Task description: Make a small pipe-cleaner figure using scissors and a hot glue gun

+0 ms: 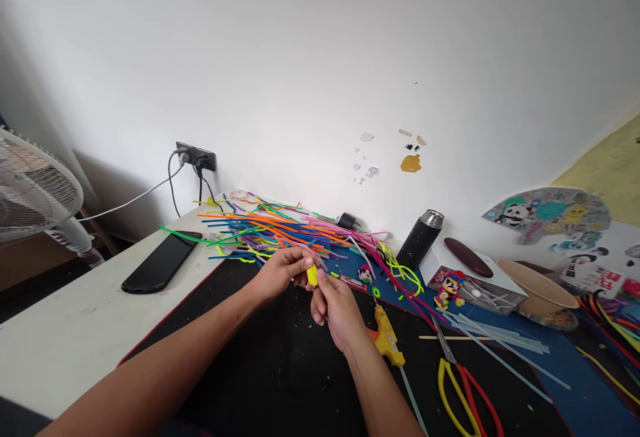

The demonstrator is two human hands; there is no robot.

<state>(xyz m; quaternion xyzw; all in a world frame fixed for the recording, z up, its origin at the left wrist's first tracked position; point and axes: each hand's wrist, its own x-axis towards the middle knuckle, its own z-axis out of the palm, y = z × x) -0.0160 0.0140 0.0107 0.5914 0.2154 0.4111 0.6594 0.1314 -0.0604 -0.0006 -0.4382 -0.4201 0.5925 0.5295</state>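
My left hand (286,272) pinches a small bright yellow piece (313,275) between thumb and fingers. It looks like wound pipe cleaner, though its exact shape is too small to make out. From the other side, my right hand (337,304) grips the same piece, its thumb against the lower end. Both hands are held over a black mat (260,370). Behind them lies a heap of coloured pipe cleaners (280,227). A yellow glue gun (387,337) rests just right of my right wrist, with a glue stick in its back end.
Scissors (453,364) with yellow and red handles lie at right, near loose glue sticks (505,337). Small figures (449,289), a black flask (423,237), a white box (500,277) and a bowl (540,284) stand behind. A dark phone (163,264) and a fan (37,187) are left.
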